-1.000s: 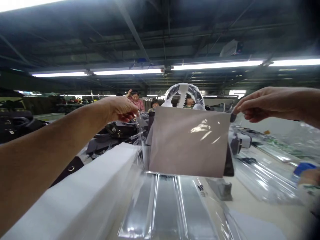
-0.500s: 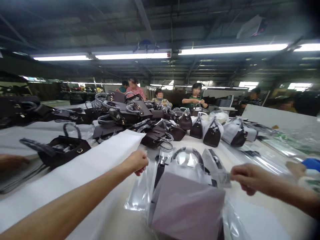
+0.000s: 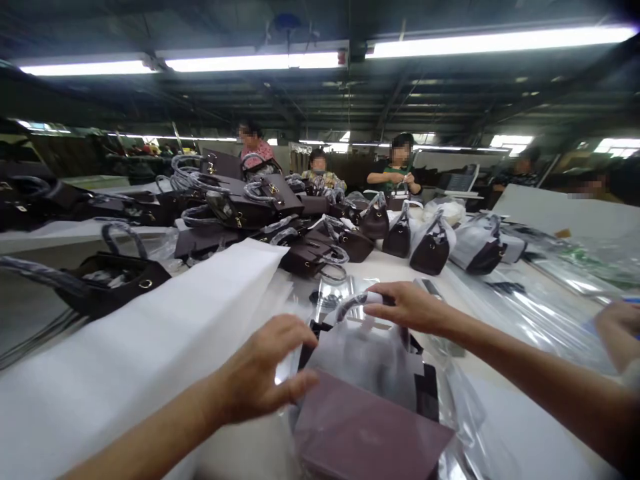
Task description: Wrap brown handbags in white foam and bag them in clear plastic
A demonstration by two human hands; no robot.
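In front of me a handbag (image 3: 370,427) with a mauve-brown face sits among clear plastic, its upper part covered by whitish translucent wrapping (image 3: 370,363). A dark wrapped handle (image 3: 350,305) arches from its top. My right hand (image 3: 407,307) reaches over from the right and has its fingers around that handle. To the left of the bag, my left hand (image 3: 273,367) is in the air with thumb and fingers spread, holding nothing. White sheets (image 3: 200,300) are stacked beneath and beyond my left forearm.
A dark handbag with wrapped handles (image 3: 117,283) stands at the left. Many dark bags (image 3: 270,200) are heaped at the back, and several wrapped ones (image 3: 433,250) stand upright. Clear plastic (image 3: 520,320) covers the right side. A co-worker's hand (image 3: 620,327) shows at the right edge; people work behind.
My left hand has opened and come nearer. My right hand has moved left from the bag's right side to its handle. The pale layer over the bag's face has shifted, baring more mauve.
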